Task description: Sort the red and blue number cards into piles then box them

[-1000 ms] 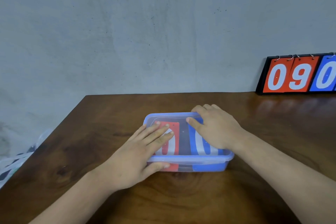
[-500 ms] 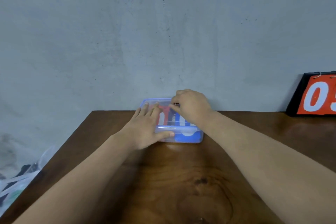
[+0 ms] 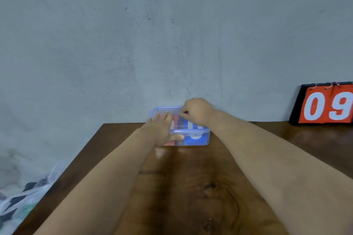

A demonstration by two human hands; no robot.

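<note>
By the wall (image 3: 172,44), the box (image 3: 206,139) holds red cards (image 3: 169,143) and blue cards (image 3: 193,140), lid (image 3: 164,109) on; left hand (image 3: 162,129) lies flat on it, right hand (image 3: 198,112) curls there, grip unclear. Only sealing seems left.

Your left hand (image 3: 162,129) lies flat on the left half of the lidded clear box (image 3: 198,133), thumb against its near wall. Your right hand (image 3: 197,112) curls its fingers on the box's far right edge. Inside the box, red cards (image 3: 177,118) sit left and blue cards (image 3: 193,140) right. A scoreboard (image 3: 324,107) stands well right of the box.
</note>
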